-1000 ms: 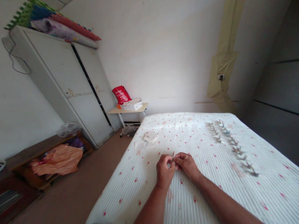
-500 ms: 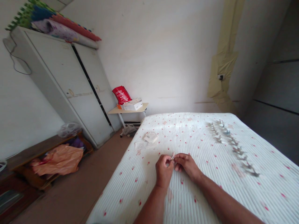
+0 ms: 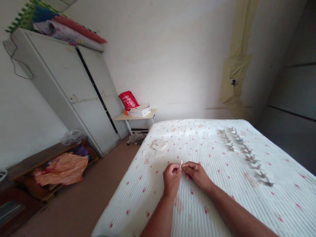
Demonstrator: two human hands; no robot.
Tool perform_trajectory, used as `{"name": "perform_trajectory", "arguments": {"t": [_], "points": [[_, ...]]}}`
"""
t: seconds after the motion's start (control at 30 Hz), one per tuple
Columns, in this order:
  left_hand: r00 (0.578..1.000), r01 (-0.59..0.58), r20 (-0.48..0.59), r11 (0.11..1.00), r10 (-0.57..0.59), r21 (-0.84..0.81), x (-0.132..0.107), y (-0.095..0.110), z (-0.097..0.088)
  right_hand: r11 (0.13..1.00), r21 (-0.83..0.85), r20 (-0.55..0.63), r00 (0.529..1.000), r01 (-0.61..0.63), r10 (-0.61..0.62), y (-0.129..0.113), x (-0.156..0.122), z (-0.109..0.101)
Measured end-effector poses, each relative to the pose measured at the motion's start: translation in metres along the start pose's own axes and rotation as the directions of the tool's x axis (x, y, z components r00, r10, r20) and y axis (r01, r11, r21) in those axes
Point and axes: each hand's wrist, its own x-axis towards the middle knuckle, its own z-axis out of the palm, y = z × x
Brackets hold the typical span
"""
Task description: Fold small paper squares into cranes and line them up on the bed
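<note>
Paper in play: a small, pale, narrow paper piece is held upright above the bed, its tip shown poking up between the fingertips; its folds are too small to be read.
Left grip: narrow now, the paper pinched low by the thumb and forefinger of the left hand, a rounded gap left behind the pinch.
Right grip: narrow too, the same paper met from the other side by the fingertips of the right hand, the other fingers curled beneath.
Meeting point: the two hands are brought fingertip to fingertip, right over the white ribbed bed cover dotted with red.
Loose sheets: beyond the left hand, a stack of whitish printed paper squares is laid flat, a pale printed paper slip set just beside it.
Finished-looking ranks: well to the right, a long row of small grey-white folded figures is lined up slantwise, flanked at its far end by a shorter row of similar figures.
Far corner: a shiny red bag and a white rectangular box are carried by a small pale-topped surface.
</note>
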Motion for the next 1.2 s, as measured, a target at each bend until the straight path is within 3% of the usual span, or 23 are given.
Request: {"name": "perform_trajectory", "arguments": {"t": [0.13,0.27,0.53,0.77,1.2], "points": [[0.991,0.130,0.032,0.985,-0.128,-0.114,0.002,-0.004,0.000,0.999,0.000,-0.053,0.998,0.041,-0.041,-0.002,0.001,0.001],[0.983,0.175,0.089,0.964,-0.160,-0.201,0.002,-0.005,0.000,0.999,0.022,-0.054,0.998,0.031,-0.030,-0.002,0.001,0.002],[0.997,0.028,0.075,0.996,-0.021,-0.086,0.001,0.005,-0.001,0.996,-0.045,-0.046,0.996,0.072,-0.074,0.001,0.000,0.000],[0.990,-0.100,0.101,0.995,0.099,0.010,0.001,0.010,-0.004,0.963,-0.169,-0.004,0.977,0.209,-0.213,0.008,0.000,-0.006],[0.988,-0.130,0.088,0.991,0.129,0.004,0.001,0.010,-0.006,0.751,-0.447,0.081,0.858,0.486,-0.507,0.004,-0.002,-0.007]]}}
